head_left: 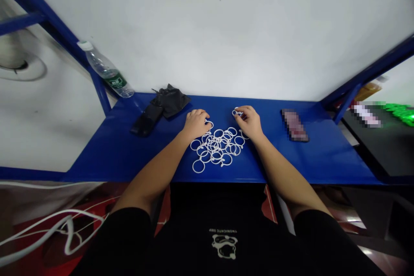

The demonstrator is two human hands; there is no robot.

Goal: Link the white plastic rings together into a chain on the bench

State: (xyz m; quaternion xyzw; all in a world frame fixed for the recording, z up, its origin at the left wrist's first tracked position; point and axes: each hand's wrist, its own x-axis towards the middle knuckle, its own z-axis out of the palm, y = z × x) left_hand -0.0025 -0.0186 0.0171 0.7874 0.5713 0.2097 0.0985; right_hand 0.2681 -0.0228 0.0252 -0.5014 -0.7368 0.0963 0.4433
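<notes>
A loose pile of white rings (216,145), thin and looking like plastic curtain rings with small tabs, lies on the blue table (129,155) in front of me. My left hand (196,123) is at the pile's far left edge, its fingers curled and the thumb closed against a white ring (209,125). Beyond the far right of the pile, my right hand (248,120) pinches another white ring (237,112) between thumb and fingertips, close to the table surface. Whether a second ring is in that pinch is too small to tell.
At the back left stand a plastic bottle (108,71), leaning on the frame, and a crumpled black pouch (173,100) beside a dark flat object (147,120). A phone (295,125) lies on the right. A white wall (220,34) rises behind; blue bars (346,101) flank the table.
</notes>
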